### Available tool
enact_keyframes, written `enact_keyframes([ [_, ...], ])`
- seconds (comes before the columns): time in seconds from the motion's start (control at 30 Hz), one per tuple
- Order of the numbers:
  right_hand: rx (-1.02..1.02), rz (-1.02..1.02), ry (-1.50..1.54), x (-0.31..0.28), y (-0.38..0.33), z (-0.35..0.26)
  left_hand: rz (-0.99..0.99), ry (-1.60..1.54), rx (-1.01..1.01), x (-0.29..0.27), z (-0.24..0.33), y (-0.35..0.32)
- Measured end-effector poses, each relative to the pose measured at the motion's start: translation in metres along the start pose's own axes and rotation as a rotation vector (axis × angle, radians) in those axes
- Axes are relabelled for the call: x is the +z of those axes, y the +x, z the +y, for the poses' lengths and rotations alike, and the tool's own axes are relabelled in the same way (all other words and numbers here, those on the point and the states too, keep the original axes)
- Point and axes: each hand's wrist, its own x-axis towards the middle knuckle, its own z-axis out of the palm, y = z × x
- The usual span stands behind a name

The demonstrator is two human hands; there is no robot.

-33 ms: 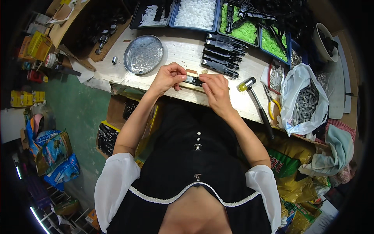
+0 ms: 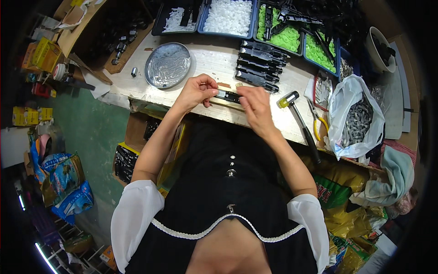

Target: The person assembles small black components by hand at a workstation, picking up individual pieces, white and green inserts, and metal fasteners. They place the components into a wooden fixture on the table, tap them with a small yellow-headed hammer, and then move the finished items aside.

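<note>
Over the near edge of the workbench I hold a small black and silver metal part (image 2: 228, 96), long and narrow, lying crosswise between my hands. My left hand (image 2: 199, 93) pinches its left end between thumb and fingers. At the right end, the curled fingers of my right hand (image 2: 256, 107) close on the part and hide its tip. Just beyond my right hand lies a row of several similar black metal parts (image 2: 260, 64). To the left of them sits a round metal dish (image 2: 157, 83) with small, thin silver pieces in it.
A hammer (image 2: 303, 119) with a yellow face and yellow-handled pliers (image 2: 323, 123) lie right of my hands. Beside them stands a white plastic bag (image 2: 336, 116) of grey parts. Bins of white pieces (image 2: 228, 17) and green pieces (image 2: 288, 40) line the back. A small metal cylinder (image 2: 134, 71) stands left.
My right hand has shifted slightly to the right along the part, so more of its black length shows between my hands. My left hand stays in place.
</note>
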Motion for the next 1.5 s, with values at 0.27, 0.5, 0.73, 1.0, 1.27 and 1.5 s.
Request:
enact_keyframes([
  [0.27,0.314,-0.076,-0.745,-0.152,0.0,0.095,-0.064,0.381,-0.109,-0.015,0.052,0.03],
  [0.5,0.555,-0.378,-1.009,-0.161,-0.004,0.12,0.22,1.055,0.336,-0.013,0.1,0.148],
  [0.73,0.567,-0.277,-0.955,-0.154,0.0,0.136,0.316,1.255,0.354,-0.003,0.092,0.197],
  [1.0,0.501,0.01,-0.461,-0.166,-0.005,0.138,0.427,1.115,0.562,-0.021,0.087,0.2],
  [1.27,0.727,0.356,0.349,-0.156,-0.009,0.118,0.159,-0.005,0.28,0.005,0.109,0.121],
  [1.5,0.559,0.224,0.837,-0.087,0.012,0.029,-0.077,-0.509,0.082,0.047,0.052,0.02],
])
